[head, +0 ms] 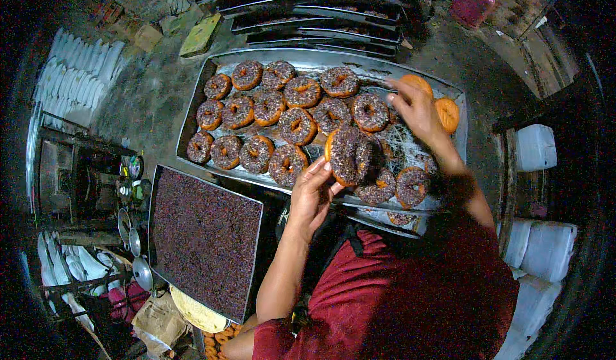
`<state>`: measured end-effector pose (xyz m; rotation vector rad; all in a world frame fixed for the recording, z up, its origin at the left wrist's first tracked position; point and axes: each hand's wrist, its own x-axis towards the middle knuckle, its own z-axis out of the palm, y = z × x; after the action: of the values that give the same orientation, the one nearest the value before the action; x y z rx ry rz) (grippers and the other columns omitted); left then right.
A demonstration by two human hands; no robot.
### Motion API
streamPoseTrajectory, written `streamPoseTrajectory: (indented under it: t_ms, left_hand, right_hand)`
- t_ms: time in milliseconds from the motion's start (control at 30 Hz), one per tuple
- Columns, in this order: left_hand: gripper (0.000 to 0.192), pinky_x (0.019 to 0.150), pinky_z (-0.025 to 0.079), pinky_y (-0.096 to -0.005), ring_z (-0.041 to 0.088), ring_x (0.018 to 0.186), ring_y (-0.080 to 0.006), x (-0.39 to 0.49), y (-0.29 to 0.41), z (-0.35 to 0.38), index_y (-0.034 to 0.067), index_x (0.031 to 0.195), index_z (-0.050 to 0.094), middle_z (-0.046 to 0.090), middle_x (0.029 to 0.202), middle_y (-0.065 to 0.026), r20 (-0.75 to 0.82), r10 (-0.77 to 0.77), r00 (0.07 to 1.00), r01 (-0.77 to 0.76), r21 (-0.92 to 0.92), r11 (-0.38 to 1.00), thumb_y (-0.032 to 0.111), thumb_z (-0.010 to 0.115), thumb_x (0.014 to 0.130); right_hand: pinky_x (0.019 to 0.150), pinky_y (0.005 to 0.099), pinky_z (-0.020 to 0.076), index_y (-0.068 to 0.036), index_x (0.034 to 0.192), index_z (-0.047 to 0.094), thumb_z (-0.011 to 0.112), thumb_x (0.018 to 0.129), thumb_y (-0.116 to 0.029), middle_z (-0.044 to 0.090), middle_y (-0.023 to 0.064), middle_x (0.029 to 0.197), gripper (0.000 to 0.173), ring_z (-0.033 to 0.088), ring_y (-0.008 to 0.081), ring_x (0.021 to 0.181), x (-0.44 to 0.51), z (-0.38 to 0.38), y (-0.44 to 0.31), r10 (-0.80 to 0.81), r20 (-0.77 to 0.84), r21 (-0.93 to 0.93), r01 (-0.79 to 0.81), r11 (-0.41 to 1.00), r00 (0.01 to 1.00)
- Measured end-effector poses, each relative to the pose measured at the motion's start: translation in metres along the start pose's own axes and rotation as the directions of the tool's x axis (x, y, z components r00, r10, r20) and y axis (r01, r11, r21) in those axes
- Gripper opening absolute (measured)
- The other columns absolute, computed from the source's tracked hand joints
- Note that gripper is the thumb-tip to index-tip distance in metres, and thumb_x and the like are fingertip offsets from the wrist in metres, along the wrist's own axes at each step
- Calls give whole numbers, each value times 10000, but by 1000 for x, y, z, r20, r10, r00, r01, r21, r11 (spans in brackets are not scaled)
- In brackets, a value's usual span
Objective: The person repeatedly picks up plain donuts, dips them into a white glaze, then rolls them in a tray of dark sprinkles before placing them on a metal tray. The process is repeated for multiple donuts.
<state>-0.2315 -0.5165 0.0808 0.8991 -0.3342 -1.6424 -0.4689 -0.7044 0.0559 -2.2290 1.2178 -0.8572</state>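
Note:
My left hand (312, 199) grips a sprinkle-coated doughnut (347, 160) by its edge, tilted above a metal baking tray (195, 114). The coating is dark with pale specks; the orange-brown dough shows at the rim. My right hand (419, 112) reaches over the tray's right part, its fingers apart and slightly blurred, with nothing visible in them. Beside it lie a plain doughnut (447, 114) and another plain doughnut (416, 84), partly covered by the hand. Several coated doughnuts (297, 126) lie in loose rows across the tray.
A tray of dark sprinkles (204, 237) stands at the lower left. Behind the baking tray, more trays (317, 11) are stacked. Another tray (409, 227) shows beneath its near edge. Plain doughnuts (221, 340) sit low by my left elbow. White containers (544, 249) stand at right.

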Motion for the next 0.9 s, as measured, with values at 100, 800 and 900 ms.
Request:
streamPoseTrajectory:
  t_ms: [100,800,900]
  left_hand:
    - [348,1000,493,-427,612,1150,-206,8,-6,2,18,1328,532,627,1262,-101,14,-103,995,103,-15,995,133,513,1000]
    - [467,948,508,-439,598,1166,-295,-47,26,-56,-29,1354,474,574,1308,-192,-131,197,972,-183,115,976,222,564,970]
    - [506,968,478,-465,584,1164,-330,-61,35,-66,11,1380,456,553,1321,-197,-190,272,943,-249,139,959,282,561,965]
  right_hand:
    - [935,322,472,-6,1192,664,599,974,-268,676,82,1137,347,614,173,1036,-18,12,-19,192,649,554,-630,545,737]
    - [799,438,535,-29,1172,649,701,854,-240,676,162,1088,386,651,345,981,-9,-18,52,180,-176,-336,-231,913,968]
    - [934,498,470,-151,1393,451,770,740,-307,529,224,1269,744,559,441,1119,1,-15,57,376,-85,-590,-351,727,923]
